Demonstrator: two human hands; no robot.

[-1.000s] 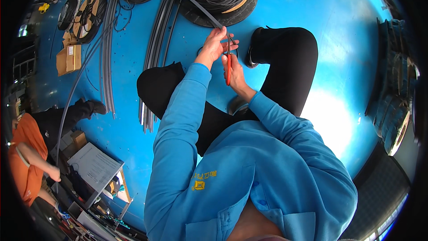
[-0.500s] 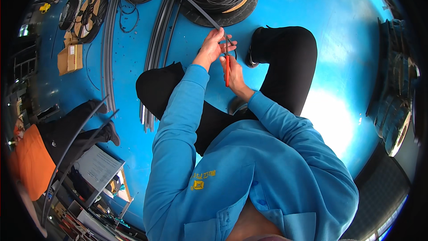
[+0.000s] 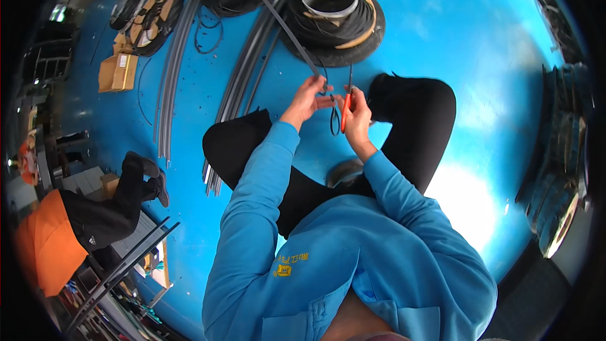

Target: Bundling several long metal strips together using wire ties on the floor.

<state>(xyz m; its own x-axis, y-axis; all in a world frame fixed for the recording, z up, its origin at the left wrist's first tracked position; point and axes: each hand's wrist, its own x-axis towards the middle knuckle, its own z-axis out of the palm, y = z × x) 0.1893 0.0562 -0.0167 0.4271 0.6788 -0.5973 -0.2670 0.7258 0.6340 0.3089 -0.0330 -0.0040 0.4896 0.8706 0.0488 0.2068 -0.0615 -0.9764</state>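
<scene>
I sit cross-legged on a blue floor [image 3: 480,44] in a blue jacket and black trousers. My left hand [image 3: 307,98] grips the end of a long grey cable [image 3: 278,19] that runs up and away to the top. My right hand [image 3: 357,113] holds a cutter with orange handles [image 3: 345,110], its dark blades pointing up beside the cable end. A short black loop of wire [image 3: 332,120] hangs between the two hands, which almost touch.
A black cable reel with a grey core [image 3: 334,16] lies just beyond my hands. Long grey conduits [image 3: 243,69] run along the floor to the left, near wooden spools [image 3: 154,16] and a cardboard box [image 3: 117,72]. A person in orange and black [image 3: 76,227] crouches at lower left.
The person at lower left has shifted, with a leg now stretched toward the conduits. My hands stay together on the cable end, the cutter turned slightly more upright.
</scene>
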